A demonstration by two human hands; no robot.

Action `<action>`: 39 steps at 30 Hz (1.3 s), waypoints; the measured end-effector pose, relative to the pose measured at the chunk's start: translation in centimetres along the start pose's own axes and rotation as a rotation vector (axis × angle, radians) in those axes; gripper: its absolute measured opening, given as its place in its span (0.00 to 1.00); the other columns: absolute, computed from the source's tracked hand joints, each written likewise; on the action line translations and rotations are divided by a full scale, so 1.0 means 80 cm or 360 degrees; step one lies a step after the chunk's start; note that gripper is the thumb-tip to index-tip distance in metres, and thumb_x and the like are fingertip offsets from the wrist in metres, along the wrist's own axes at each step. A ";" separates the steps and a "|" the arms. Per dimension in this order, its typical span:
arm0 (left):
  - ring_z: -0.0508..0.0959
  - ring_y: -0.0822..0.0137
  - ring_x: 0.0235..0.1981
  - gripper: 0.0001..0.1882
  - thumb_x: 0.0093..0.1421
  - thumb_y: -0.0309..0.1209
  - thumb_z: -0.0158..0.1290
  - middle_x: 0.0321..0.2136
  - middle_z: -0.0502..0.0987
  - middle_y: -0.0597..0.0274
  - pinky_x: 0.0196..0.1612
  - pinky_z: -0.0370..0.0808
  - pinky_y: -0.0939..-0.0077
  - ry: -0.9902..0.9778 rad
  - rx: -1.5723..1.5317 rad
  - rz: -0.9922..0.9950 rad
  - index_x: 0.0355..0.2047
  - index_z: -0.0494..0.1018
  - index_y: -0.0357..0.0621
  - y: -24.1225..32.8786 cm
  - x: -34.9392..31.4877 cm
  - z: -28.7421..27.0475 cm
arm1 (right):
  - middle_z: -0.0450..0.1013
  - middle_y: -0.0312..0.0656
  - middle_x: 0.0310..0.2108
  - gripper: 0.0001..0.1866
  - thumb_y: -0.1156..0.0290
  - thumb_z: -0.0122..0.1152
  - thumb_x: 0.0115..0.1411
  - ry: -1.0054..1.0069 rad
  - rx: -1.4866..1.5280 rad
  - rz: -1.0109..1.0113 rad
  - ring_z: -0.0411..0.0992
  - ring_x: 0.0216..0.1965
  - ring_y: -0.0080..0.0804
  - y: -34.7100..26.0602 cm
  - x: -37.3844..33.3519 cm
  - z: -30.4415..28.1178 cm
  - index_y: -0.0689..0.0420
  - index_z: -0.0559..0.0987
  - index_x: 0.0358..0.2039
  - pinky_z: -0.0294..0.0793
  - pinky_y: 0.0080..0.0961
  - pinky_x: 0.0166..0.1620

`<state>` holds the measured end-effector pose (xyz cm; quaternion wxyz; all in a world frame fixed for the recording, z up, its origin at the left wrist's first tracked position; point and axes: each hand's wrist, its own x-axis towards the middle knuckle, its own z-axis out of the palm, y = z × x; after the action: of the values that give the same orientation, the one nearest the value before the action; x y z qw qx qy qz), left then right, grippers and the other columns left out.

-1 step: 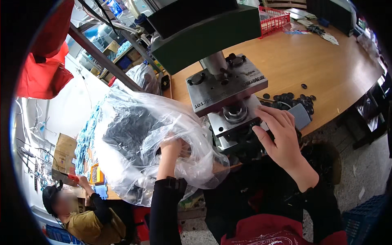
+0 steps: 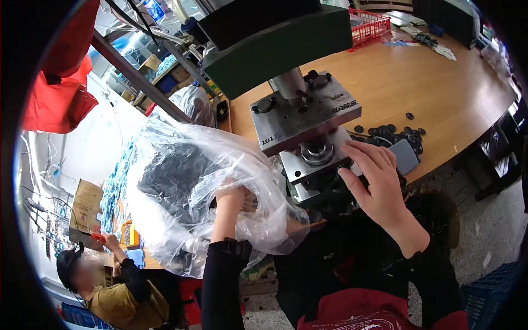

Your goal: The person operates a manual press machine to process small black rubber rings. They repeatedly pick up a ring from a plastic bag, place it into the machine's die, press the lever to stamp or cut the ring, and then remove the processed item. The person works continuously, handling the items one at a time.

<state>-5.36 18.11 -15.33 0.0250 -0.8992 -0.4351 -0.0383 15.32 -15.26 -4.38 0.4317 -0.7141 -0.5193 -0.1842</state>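
My left hand (image 2: pixel 230 199) reaches into a large clear plastic bag (image 2: pixel 165 220) full of dark material. Its fingers are hidden inside the bag. My right hand (image 2: pixel 378 187) rests at the right edge of the press's steel lower die (image 2: pixel 301 171), thumb and fingers apart, with no object visible between them. A round metal ring (image 2: pixel 318 152) sits on that die. Above it, a thick steel upper plate (image 2: pixel 308 113) hangs from the ram of the green press (image 2: pixel 280 52), with a gap between the two.
Small black round parts (image 2: pixel 393 132) lie in a heap on the wooden table (image 2: pixel 440 82), beside a grey flat block (image 2: pixel 404 156). A red basket (image 2: pixel 369 27) stands at the back. At left, a co-worker (image 2: pixel 121 291) sits holding a red-handled tool (image 2: pixel 98 237). A blue crate (image 2: pixel 489 294) is at lower right.
My right hand has shifted very slightly left along the die's edge. My left hand stays in the bag, and the press plate looks unmoved.
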 end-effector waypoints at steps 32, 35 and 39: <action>0.76 0.56 0.48 0.29 0.53 0.31 0.62 0.48 0.73 0.48 0.48 0.74 0.67 -0.0115 -0.0724 -0.0134 0.55 0.67 0.37 0.054 -0.104 -0.156 | 0.70 0.42 0.44 0.28 0.60 0.73 0.44 0.0314 0.0182 0.0205 0.68 0.48 0.42 0.002 0.020 0.054 0.56 0.75 0.45 0.60 0.40 0.53; 0.76 0.58 0.49 0.31 0.51 0.24 0.61 0.51 0.71 0.50 0.45 0.76 0.69 -0.0083 -0.0910 0.0226 0.56 0.68 0.41 0.028 -0.157 -0.171 | 0.67 0.48 0.45 0.31 0.61 0.74 0.44 0.0114 0.0369 0.0382 0.68 0.48 0.43 0.002 -0.049 0.008 0.59 0.72 0.48 0.68 0.39 0.49; 0.75 0.69 0.44 0.30 0.48 0.17 0.62 0.49 0.67 0.58 0.51 0.70 0.76 -0.0182 -0.1788 -0.0044 0.53 0.67 0.29 0.055 -0.204 -0.204 | 0.65 0.50 0.46 0.32 0.67 0.67 0.45 -0.0127 0.0040 0.0967 0.69 0.45 0.41 0.070 -0.201 -0.059 0.59 0.69 0.51 0.72 0.39 0.47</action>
<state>-12.76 1.41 -0.59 -0.4816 -0.7692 -0.3605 -0.2154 14.92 -28.91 -15.56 0.4551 -0.8380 -0.3009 -0.0121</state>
